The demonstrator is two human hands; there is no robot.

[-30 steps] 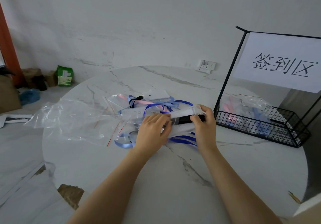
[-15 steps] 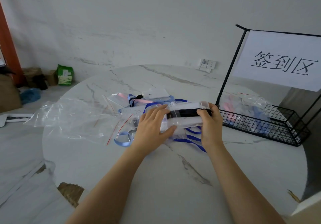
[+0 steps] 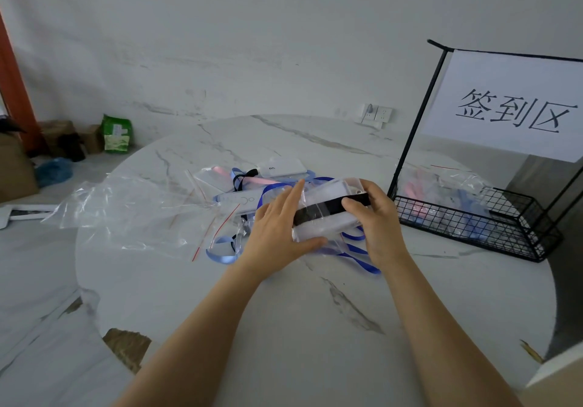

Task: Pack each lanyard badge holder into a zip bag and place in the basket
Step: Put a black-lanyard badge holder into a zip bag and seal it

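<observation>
The round table (image 3: 284,327) is smooth white marble with grey veins. Above its middle, both hands hold a clear, glossy zip bag (image 3: 325,193) just off the surface. Inside it lies a frosted rectangular badge holder (image 3: 325,228) with a flat black strap across it.

The left hand (image 3: 277,233) lies flat against the bag's left end, fingers straight and together, thumb stretched along the near edge. The right hand (image 3: 378,226) is curled round the right end, fingertips clamped on the plastic over the strap.

Under the bag, dark blue satin lanyards (image 3: 356,256) trail in loops on the table. To the left lie crinkled empty bags (image 3: 135,214) with thin red seal lines.

To the right stands the basket (image 3: 467,239), a black wire grid, with filled bags in it showing pink and blue. On its tall frame hangs a white paper sign (image 3: 511,106) with black characters.
</observation>
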